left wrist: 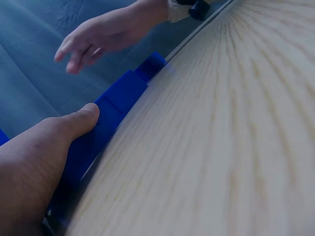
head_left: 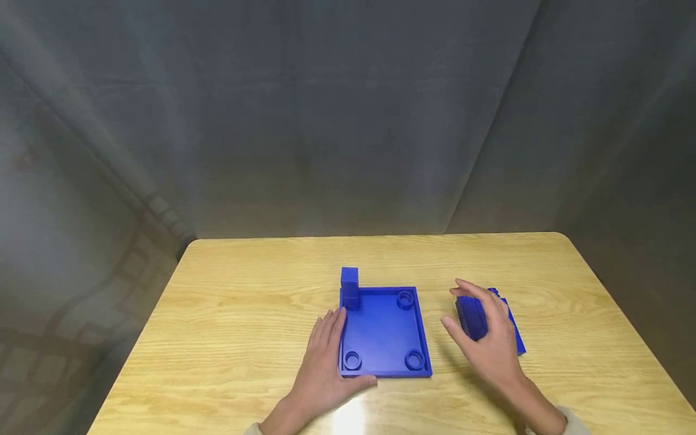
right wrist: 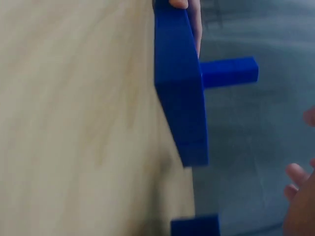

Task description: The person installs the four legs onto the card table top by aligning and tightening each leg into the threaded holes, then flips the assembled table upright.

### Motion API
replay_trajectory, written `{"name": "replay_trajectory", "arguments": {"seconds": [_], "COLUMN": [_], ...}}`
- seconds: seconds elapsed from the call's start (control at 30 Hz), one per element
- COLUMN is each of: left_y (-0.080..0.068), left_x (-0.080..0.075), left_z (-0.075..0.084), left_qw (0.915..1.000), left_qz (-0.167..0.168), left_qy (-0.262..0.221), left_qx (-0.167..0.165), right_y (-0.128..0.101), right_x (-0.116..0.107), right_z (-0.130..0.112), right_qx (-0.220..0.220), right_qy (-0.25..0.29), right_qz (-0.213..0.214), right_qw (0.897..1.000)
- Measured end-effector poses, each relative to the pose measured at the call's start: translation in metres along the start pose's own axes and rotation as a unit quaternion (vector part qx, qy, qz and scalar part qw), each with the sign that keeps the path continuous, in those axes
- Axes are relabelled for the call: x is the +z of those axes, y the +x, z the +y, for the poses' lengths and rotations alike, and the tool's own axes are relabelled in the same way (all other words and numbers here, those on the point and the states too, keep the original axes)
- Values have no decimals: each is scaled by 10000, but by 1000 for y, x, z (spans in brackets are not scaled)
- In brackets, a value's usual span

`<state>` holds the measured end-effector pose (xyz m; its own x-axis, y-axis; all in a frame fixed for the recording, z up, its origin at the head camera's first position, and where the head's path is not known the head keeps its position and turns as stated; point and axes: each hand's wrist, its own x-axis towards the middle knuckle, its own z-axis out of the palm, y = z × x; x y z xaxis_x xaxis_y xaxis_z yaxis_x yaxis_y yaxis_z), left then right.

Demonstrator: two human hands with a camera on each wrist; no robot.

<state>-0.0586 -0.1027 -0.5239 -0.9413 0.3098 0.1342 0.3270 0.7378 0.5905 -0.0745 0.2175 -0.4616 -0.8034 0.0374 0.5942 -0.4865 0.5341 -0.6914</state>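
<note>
A square blue panel [head_left: 380, 329] with a raised rim lies flat on the table. Round sockets show at three corners, and a blue square post [head_left: 350, 284] stands upright at its far left corner. My left hand [head_left: 323, 368] lies against the panel, fairly straight fingers along its left side and thumb at the near edge. To the right, my right hand [head_left: 489, 338] hovers with fingers and thumb spread apart, nothing between them. Behind and below it are blue pieces [head_left: 516, 329], partly hidden by the hand; their exact shape and number are unclear.
The light wooden table [head_left: 239, 290] has rounded far corners. Dark grey curtains [head_left: 326, 121] hang behind it and at both sides. In the right wrist view, part of a blue piece [right wrist: 195, 226] shows at the bottom edge.
</note>
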Motion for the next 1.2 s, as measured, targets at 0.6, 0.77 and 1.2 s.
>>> {"name": "replay_trajectory", "arguments": {"seconds": [0.6,0.77,1.2], "left_y": [-1,0,-1], "left_x": [0,-1,0], "left_z": [-1,-1,-1], "left_qw": [10000,10000,10000], "left_qz": [20,30,15], "left_qy": [-38,-21,-8], "left_qx": [69,60,74], "right_y": [-35,-39,-44], "right_x": [-44,-48,-46], "right_z": [48,59,65], "right_qx": [-3,-23,-464], "right_qy": [-812,-983,-1950], "right_qz": [-785,-970,-1221], "right_qw": [9936,9904,9721]}}
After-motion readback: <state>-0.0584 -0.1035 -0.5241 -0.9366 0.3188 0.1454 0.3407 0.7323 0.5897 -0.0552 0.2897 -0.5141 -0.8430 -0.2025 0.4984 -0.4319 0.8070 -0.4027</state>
